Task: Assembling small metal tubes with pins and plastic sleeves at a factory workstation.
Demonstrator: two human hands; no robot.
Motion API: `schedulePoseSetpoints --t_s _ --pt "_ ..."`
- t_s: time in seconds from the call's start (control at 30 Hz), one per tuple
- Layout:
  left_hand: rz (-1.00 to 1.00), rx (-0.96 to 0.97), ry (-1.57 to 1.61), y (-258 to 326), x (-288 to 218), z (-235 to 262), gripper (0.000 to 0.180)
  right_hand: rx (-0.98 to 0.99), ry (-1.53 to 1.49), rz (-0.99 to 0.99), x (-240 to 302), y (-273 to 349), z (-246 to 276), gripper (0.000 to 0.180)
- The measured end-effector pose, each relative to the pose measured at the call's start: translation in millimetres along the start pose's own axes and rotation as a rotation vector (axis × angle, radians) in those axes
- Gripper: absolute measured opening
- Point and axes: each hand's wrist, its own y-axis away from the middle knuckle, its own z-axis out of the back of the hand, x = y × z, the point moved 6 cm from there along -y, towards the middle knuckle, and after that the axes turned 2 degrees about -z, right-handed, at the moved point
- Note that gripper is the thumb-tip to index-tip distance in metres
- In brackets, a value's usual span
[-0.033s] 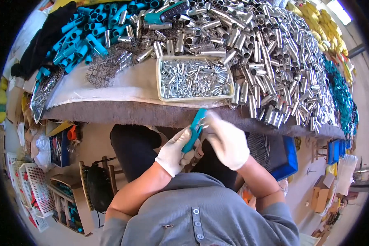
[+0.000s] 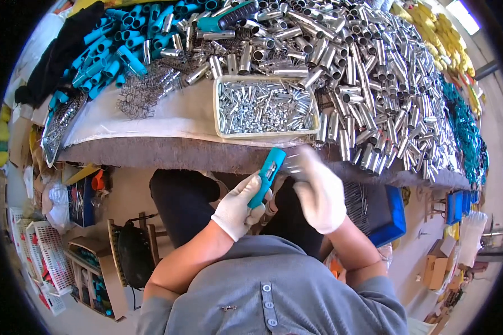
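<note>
In white gloves, both hands are just in front of the table edge. My left hand (image 2: 237,209) is closed round a teal plastic handle tube (image 2: 265,177), held tilted with its upper end away from me. A slot in the tube's side shows shiny metal within. To the right of the tube is my right hand (image 2: 320,192), its fingertips smeared by motion. Thin bright pins or streaks (image 2: 292,163) show beside those fingertips; whether the hand grips them I cannot tell. Beyond the hands, on the table, stands a cream tray (image 2: 221,133) of small silver pins.
Chrome tubes (image 2: 369,100) are heaped across the table's right side, teal tubes (image 2: 103,61) at the back left. Wire springs (image 2: 137,97) lie left of the tray. A blue crate (image 2: 395,215) is below right; a wooden chair (image 2: 134,254) and white baskets (image 2: 50,254) are left.
My right hand has moved right, away from the teal tube, uncovering its slot and upper end. The left hand stays nearly in place, with the tube turned slightly.
</note>
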Motion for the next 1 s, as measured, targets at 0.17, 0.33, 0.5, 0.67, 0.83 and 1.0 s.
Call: schedulePoseSetpoints --t_s 0.17,0.33,0.5,0.67,0.83,1.0 --pt "0.001 0.003 -0.009 0.0 0.8 -2.5 0.034 0.218 0.165 -0.149 -22.0 13.4 -47.6 0.049" --pt "0.01 -0.033 -0.014 -3.4 -0.8 -0.2 0.034 0.099 -0.093 -0.204 -22.5 -1.4 -29.7 0.047" --pt "-0.022 0.015 -0.032 -7.5 3.2 1.7 0.038 0.049 -0.33 -0.602 -55.3 10.9 -55.4 0.043" --pt "-0.158 0.187 -0.182 -8.9 3.5 7.8 0.054 0.225 -0.524 -0.637 -53.0 9.1 -71.9 0.035" --pt "-0.266 0.017 -0.393 -1.7 -2.6 2.1 0.049 0.34 -0.765 -0.746 -56.1 18.4 -68.9 0.037" --pt "-0.38 -0.156 -0.41 15.4 -25.2 1.7 0.039 -0.345 0.082 -0.399 -113.5 -32.9 35.5 0.045"
